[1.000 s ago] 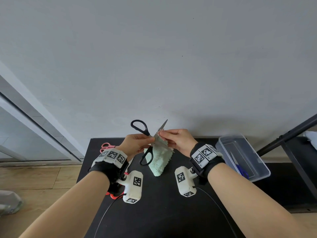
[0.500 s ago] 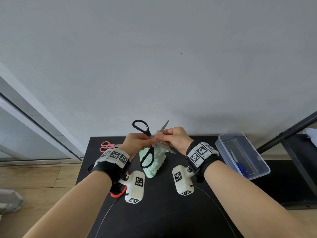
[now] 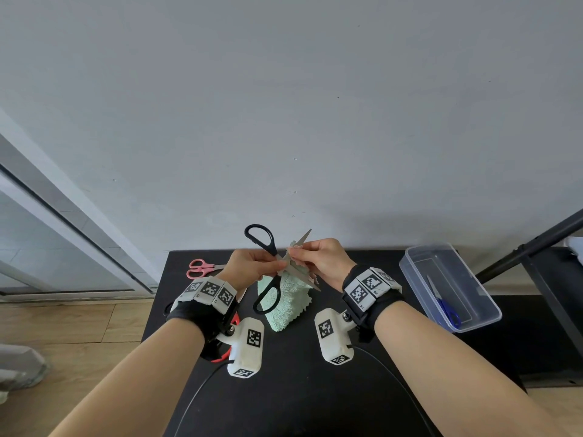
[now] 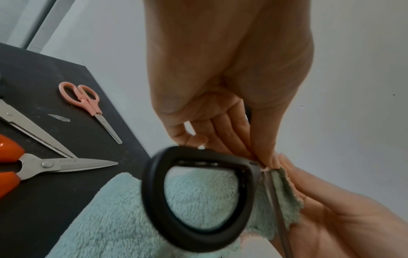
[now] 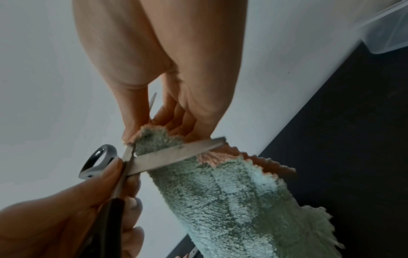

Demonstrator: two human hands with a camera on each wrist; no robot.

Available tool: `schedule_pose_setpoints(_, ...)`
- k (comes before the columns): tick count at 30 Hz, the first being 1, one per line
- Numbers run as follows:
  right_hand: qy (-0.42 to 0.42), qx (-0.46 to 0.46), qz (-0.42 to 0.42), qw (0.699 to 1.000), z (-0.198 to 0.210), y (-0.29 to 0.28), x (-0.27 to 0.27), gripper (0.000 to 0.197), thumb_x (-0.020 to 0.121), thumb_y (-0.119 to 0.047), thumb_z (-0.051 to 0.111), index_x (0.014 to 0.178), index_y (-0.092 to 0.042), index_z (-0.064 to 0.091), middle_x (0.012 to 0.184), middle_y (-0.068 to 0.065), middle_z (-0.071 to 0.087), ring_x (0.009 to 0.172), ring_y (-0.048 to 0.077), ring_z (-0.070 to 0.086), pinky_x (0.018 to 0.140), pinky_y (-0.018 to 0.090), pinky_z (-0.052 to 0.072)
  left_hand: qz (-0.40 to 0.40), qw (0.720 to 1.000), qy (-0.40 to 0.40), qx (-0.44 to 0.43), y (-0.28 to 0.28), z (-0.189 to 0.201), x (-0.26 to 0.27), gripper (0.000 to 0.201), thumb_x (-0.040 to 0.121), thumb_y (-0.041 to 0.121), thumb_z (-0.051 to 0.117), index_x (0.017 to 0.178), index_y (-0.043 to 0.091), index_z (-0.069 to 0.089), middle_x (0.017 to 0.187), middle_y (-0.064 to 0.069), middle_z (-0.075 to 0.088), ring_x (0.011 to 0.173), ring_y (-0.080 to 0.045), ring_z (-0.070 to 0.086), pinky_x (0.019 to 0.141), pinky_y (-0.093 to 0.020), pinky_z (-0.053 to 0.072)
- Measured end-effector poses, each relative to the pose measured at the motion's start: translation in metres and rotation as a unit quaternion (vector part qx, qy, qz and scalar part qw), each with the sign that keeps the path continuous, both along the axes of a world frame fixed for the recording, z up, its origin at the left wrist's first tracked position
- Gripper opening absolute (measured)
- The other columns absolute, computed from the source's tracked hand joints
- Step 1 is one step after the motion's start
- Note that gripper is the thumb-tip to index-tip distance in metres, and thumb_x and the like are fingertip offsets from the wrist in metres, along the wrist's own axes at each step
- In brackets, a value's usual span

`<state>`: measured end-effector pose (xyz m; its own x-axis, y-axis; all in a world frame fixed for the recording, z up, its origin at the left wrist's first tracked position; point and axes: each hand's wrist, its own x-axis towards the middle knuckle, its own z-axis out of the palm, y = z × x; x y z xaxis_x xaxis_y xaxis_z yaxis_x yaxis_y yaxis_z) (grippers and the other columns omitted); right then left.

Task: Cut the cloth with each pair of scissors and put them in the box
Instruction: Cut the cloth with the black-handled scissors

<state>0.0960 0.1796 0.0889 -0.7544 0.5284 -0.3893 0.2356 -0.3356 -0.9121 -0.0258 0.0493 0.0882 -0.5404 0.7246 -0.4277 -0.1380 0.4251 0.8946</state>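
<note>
My left hand [image 3: 277, 264] grips the black scissors [image 3: 268, 298] near the pivot, raised over the table. Their blades [image 5: 176, 155] stand apart, with the top edge of the mint-green cloth [image 3: 287, 307] between them. One black handle loop [image 4: 198, 192] fills the left wrist view. My right hand [image 3: 295, 253] pinches the cloth's top corner [image 5: 152, 136] just above the blade. The rest of the cloth hangs down to the black table [image 3: 284, 389]. The clear plastic box [image 3: 492, 313] stands at the right and holds blue scissors [image 3: 444, 307].
Pink scissors [image 3: 202, 268] lie at the table's back left. Orange-handled scissors [image 4: 44, 165] and a steel pair [image 4: 33, 131] lie on the table under my left wrist. A dark metal frame [image 3: 536, 247] stands to the right of the box, and a grey wall rises behind the table.
Both hands have stayed together on scissors and cloth, sinking slightly. The cloth's hanging end has shifted a little to the left. The blades are still apart.
</note>
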Motion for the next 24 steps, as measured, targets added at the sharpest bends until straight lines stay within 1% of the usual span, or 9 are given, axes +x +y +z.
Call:
schedule_pose_setpoints(2, 0.002, 0.004, -0.006, 1.0, -0.001, 0.0, 0.0, 0.007, 0.083, -0.003, 0.069, 0.078, 0.002, 0.067, 0.053, -0.001, 0.059, 0.048, 0.008, 0.054, 0.051, 0.017, 0.045, -0.004, 1.0, 0.002, -0.001, 0.0, 0.002, 0.0, 0.008, 0.073, 0.014, 0.079, 0.073, 0.009, 0.073, 0.073, -0.006, 0.07, 0.06, -0.006, 0.058, 0.061, -0.019, 0.04)
schedule_pose_setpoints(5, 0.008, -0.006, -0.014, 1.0, -0.002, -0.001, 0.0, 0.008, 0.083, -0.003, 0.068, 0.078, 0.003, 0.068, 0.057, 0.002, 0.059, 0.055, 0.012, 0.055, 0.057, 0.019, 0.047, -0.015, 1.0, 0.005, -0.004, -0.001, 0.003, -0.001, 0.008, 0.074, 0.014, 0.079, 0.073, 0.009, 0.073, 0.075, -0.006, 0.07, 0.062, -0.005, 0.059, 0.059, -0.016, 0.041)
schedule_pose_setpoints(8, 0.008, -0.02, -0.04, 0.999, -0.002, 0.002, 0.001, 0.01, 0.082, -0.004, 0.07, 0.075, 0.002, 0.067, 0.06, 0.005, 0.058, 0.057, 0.015, 0.053, 0.06, 0.024, 0.046, -0.031, 0.999, 0.013, -0.015, -0.004, 0.003, -0.005, 0.006, 0.073, 0.017, 0.08, 0.073, 0.013, 0.075, 0.079, -0.01, 0.072, 0.071, -0.011, 0.062, 0.068, -0.021, 0.046)
schedule_pose_setpoints(10, 0.007, -0.038, -0.064, 0.997, -0.002, 0.009, 0.004, 0.009, 0.08, -0.004, 0.071, 0.074, 0.0, 0.068, 0.064, 0.007, 0.062, 0.063, 0.018, 0.057, 0.066, 0.029, 0.047, -0.04, 0.999, 0.022, -0.019, -0.006, 0.002, -0.004, 0.005, 0.073, 0.017, 0.08, 0.074, 0.014, 0.076, 0.08, -0.008, 0.074, 0.073, -0.01, 0.065, 0.075, -0.022, 0.049)
schedule_pose_setpoints(13, 0.013, -0.046, -0.075, 0.996, -0.002, 0.016, 0.008, 0.007, 0.08, -0.005, 0.071, 0.075, 0.0, 0.069, 0.066, 0.007, 0.066, 0.065, 0.019, 0.062, 0.069, 0.028, 0.052, -0.041, 0.999, 0.028, -0.015, -0.004, 0.003, 0.0, 0.007, 0.073, 0.018, 0.08, 0.076, 0.013, 0.076, 0.074, -0.002, 0.073, 0.063, 0.0, 0.063, 0.069, -0.016, 0.046)
schedule_pose_setpoints(16, 0.024, -0.045, -0.116, 0.992, -0.001, 0.022, 0.01, 0.011, 0.079, -0.007, 0.074, 0.074, 0.002, 0.069, 0.066, 0.008, 0.064, 0.066, 0.021, 0.059, 0.075, 0.034, 0.049, -0.046, 0.998, 0.036, -0.021, -0.003, 0.003, -0.001, 0.011, 0.073, 0.018, 0.08, 0.079, 0.011, 0.076, 0.079, -0.006, 0.074, 0.069, -0.005, 0.065, 0.07, -0.016, 0.047)
schedule_pose_setpoints(19, 0.055, -0.087, -0.176, 0.979, 0.004, 0.035, 0.017, 0.007, 0.08, -0.003, 0.071, 0.08, 0.004, 0.069, 0.071, 0.01, 0.069, 0.07, 0.021, 0.065, 0.078, 0.032, 0.055, -0.038, 0.998, 0.047, -0.03, -0.013, -0.002, -0.007, 0.011, 0.073, 0.018, 0.08, 0.079, 0.01, 0.077, 0.074, -0.004, 0.073, 0.069, -0.005, 0.065, 0.066, -0.01, 0.047)
schedule_pose_setpoints(21, 0.052, -0.087, -0.153, 0.983, 0.006, 0.04, 0.021, 0.017, 0.08, -0.004, 0.071, 0.092, 0.007, 0.069, 0.078, 0.011, 0.068, 0.076, 0.021, 0.064, 0.076, 0.03, 0.054, -0.019, 0.998, 0.044, -0.031, -0.02, -0.006, -0.01, 0.01, 0.073, 0.019, 0.08, 0.076, 0.01, 0.077, 0.069, 0.001, 0.071, 0.062, -0.001, 0.062, 0.063, -0.011, 0.045)
schedule_pose_setpoints(24, 0.017, -0.068, -0.085, 0.994, 0.005, 0.031, 0.021, 0.021, 0.08, -0.005, 0.071, 0.097, 0.007, 0.068, 0.076, 0.008, 0.066, 0.069, 0.015, 0.062, 0.062, 0.023, 0.052, 0.011, 1.0, 0.018, -0.012, -0.018, -0.008, -0.008, 0.01, 0.072, 0.019, 0.08, 0.073, 0.009, 0.077, 0.065, 0.002, 0.069, 0.06, -0.005, 0.057, 0.064, -0.018, 0.043)
